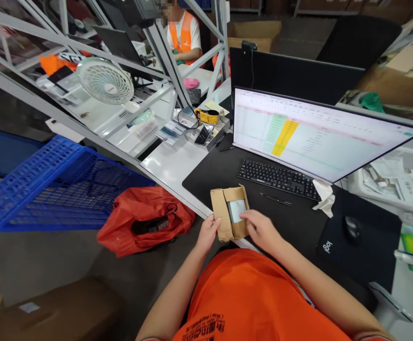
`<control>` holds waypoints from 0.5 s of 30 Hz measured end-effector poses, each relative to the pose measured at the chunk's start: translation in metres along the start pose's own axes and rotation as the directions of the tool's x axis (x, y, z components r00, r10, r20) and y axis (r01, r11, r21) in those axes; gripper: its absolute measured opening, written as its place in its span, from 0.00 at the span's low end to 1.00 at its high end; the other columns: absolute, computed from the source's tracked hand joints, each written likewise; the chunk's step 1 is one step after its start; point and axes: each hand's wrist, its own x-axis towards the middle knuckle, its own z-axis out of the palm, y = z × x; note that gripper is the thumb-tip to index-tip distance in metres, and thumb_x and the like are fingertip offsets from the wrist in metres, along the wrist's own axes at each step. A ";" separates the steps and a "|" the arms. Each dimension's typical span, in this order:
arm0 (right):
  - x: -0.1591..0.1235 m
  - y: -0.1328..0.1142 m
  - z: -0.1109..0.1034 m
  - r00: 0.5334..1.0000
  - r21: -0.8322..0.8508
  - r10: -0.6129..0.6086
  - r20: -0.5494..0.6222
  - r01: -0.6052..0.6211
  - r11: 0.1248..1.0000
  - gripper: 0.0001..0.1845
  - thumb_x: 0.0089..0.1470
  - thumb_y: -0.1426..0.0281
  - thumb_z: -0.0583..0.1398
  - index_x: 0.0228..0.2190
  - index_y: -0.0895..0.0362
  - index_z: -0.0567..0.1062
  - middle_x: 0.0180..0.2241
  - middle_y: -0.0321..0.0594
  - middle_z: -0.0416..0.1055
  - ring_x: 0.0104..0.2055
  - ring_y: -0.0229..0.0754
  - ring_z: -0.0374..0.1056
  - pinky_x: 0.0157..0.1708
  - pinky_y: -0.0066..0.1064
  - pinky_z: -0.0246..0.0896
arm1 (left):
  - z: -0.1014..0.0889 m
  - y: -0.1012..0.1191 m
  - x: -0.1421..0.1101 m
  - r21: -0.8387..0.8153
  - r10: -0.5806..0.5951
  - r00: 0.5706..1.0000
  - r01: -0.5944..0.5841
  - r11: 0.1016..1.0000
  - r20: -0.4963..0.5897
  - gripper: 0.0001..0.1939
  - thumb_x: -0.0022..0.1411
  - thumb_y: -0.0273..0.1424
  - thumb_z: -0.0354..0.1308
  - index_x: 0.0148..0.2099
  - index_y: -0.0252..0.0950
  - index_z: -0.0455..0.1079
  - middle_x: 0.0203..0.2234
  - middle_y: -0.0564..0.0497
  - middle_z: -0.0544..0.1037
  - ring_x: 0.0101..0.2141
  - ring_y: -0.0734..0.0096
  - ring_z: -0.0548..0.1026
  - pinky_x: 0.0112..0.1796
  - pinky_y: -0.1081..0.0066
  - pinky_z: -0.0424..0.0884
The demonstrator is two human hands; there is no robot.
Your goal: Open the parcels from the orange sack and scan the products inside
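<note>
Cardboard wrap (220,210), one, held by two hands (208,233) (261,231)

A white desk (172,173) is topped by a black desk mat (213,177) holding a keyboard (277,179), a pen (275,199) and a crumpled tissue (324,199). To the right, a black mouse pad (355,255) carries a mouse (352,229); farther back sits a small tray (208,135).

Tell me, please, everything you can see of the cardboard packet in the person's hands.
The cardboard packet is plain brown card, folded open with creased flaps, showing a pale grey flat item in its middle. It sits tilted, gripped at its lower edge by the left hand, with the right hand resting over its lower right corner.
</note>
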 end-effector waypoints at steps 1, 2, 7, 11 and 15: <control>0.003 -0.008 0.006 0.995 -0.096 -0.005 0.100 0.015 0.995 0.20 0.61 0.76 0.51 0.50 0.57 0.75 0.48 0.48 0.75 0.51 0.46 0.71 0.55 0.41 0.66 | 0.002 0.002 0.000 0.051 0.026 0.999 -0.024 0.998 -0.030 0.30 0.58 0.47 0.65 0.54 0.31 0.69 0.44 0.37 0.82 0.44 0.51 0.82 0.46 0.55 0.78; 0.005 -0.014 0.011 0.984 -0.194 0.033 0.173 0.001 0.981 0.18 0.62 0.74 0.51 0.49 0.59 0.75 0.47 0.51 0.75 0.51 0.48 0.70 0.55 0.42 0.65 | 0.003 0.006 0.000 0.136 0.075 0.994 -0.064 0.989 -0.079 0.31 0.59 0.43 0.64 0.59 0.32 0.66 0.48 0.35 0.81 0.47 0.50 0.81 0.48 0.53 0.77; 0.010 -0.020 0.025 0.943 -0.367 0.181 0.280 -0.069 0.928 0.23 0.67 0.71 0.47 0.28 0.57 0.77 0.29 0.43 0.76 0.36 0.43 0.71 0.58 0.43 0.58 | 0.016 0.045 -0.005 0.861 0.491 0.870 -0.275 0.427 0.035 0.43 0.52 0.17 0.57 0.70 0.39 0.58 0.73 0.38 0.49 0.72 0.45 0.46 0.68 0.43 0.49; 0.002 -0.015 0.026 0.897 -0.266 0.191 0.399 -0.086 0.960 0.13 0.59 0.75 0.56 0.29 0.54 0.79 0.28 0.34 0.78 0.32 0.38 0.71 0.68 0.51 0.44 | 0.042 0.063 0.007 0.934 0.378 0.867 -0.358 0.017 0.325 0.37 0.56 0.15 0.49 0.68 0.36 0.63 0.73 0.42 0.51 0.73 0.49 0.44 0.69 0.45 0.47; -0.010 -0.019 0.031 0.935 -0.194 0.141 0.326 -0.080 0.978 0.10 0.56 0.74 0.60 0.38 0.50 0.80 0.33 0.34 0.78 0.42 0.42 0.72 0.69 0.55 0.39 | 0.064 0.067 0.034 0.949 0.361 0.881 -0.252 -0.189 0.306 0.29 0.61 0.24 0.53 0.65 0.24 0.65 0.67 0.30 0.62 0.70 0.43 0.54 0.69 0.45 0.44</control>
